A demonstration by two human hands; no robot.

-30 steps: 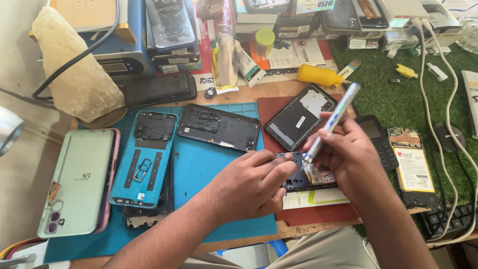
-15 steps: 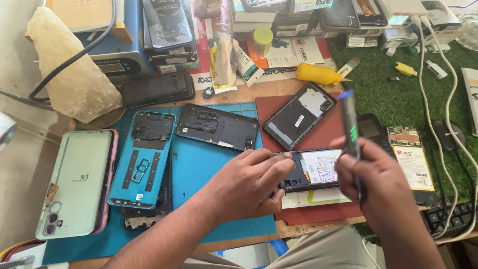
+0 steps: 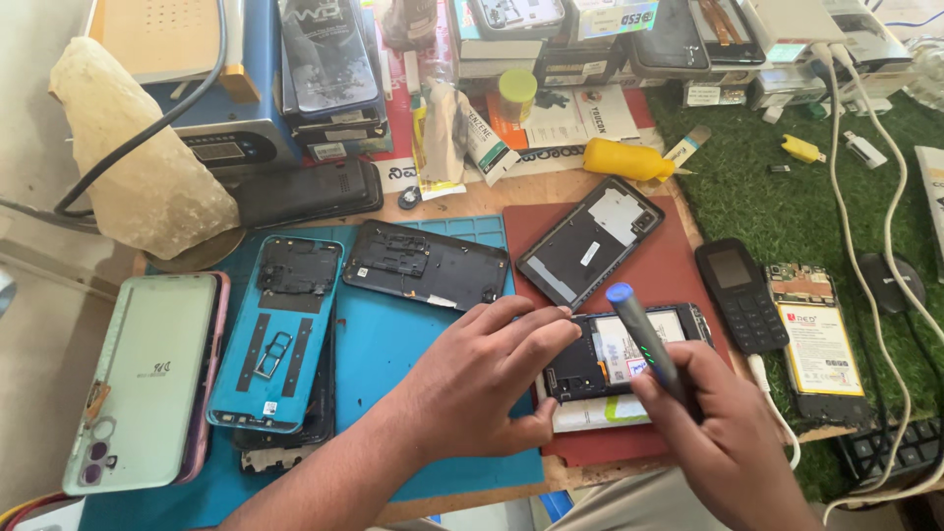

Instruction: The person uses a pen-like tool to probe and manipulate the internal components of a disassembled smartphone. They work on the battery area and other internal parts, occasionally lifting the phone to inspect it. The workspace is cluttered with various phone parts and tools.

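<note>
An opened black phone (image 3: 618,352) lies on the dark red mat (image 3: 678,265), its inner board and white label showing. My left hand (image 3: 482,383) rests on its left end, fingers spread over the top edge and thumb below. In my right hand (image 3: 723,433) is a grey screwdriver with a blue cap (image 3: 644,339), held upright and tilted, its tip hidden behind the hand near the phone's right part.
A phone frame (image 3: 590,239) lies on the red mat above. On the blue mat (image 3: 393,334) sit a black back panel (image 3: 425,264), a teal midframe (image 3: 280,329) and a mint phone (image 3: 138,379). A keypad phone (image 3: 739,293), a battery (image 3: 816,339), white cables (image 3: 836,177).
My right hand swung the screwdriver from slanting up to the right, to vertical, to now leaning back toward me with its cap at the top left. The left hand stayed on the phone.
</note>
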